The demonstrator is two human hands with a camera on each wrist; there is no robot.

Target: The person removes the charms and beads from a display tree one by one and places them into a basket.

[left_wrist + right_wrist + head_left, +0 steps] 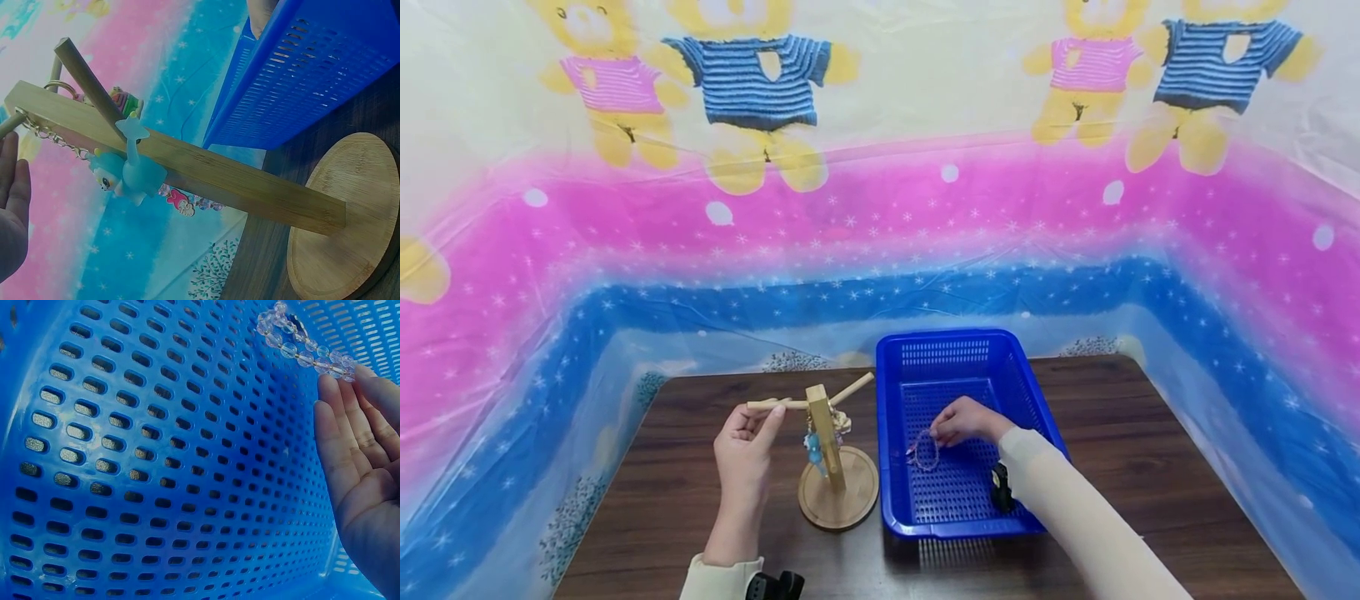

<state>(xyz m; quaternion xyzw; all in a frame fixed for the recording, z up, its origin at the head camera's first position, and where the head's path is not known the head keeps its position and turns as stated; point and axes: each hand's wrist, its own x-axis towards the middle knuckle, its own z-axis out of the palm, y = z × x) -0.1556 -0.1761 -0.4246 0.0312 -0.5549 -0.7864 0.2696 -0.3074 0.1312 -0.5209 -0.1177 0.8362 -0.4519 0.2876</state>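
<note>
Right fingers (329, 422) pinch a beaded bracelet (305, 359); left fingers (772, 425) seemingly pinch a wooden peg (796, 405).

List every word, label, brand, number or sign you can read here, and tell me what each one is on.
None: no readable text shows in any view.
Backdrop cloth: printed bears and snowflakes, no words that I can see.
Blue basket, wooden stand, blue charm and beaded bracelet: no lettering visible.
Black wrist devices: too small to tell whether they carry any marking.
</note>
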